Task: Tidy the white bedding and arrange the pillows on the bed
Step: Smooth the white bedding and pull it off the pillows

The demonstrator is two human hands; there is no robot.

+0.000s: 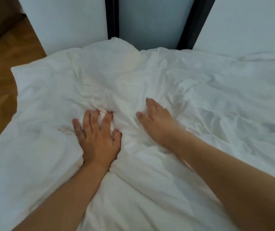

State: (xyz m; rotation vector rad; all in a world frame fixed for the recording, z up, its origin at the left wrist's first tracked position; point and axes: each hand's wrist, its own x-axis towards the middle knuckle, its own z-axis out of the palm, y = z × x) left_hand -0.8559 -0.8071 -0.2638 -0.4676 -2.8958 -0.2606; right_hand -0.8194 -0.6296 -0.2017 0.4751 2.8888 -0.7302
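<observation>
Beside wooden flooring (3,90), we are flattening rumpled white bedding (200,100), left hand (98,139) fingers spread, right hand (156,120) fingers straight; pillow (113,52) unarranged.

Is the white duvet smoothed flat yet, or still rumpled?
Still rumpled: the white duvet bunches into creases around the left hand and right hand pressing on it.
</observation>
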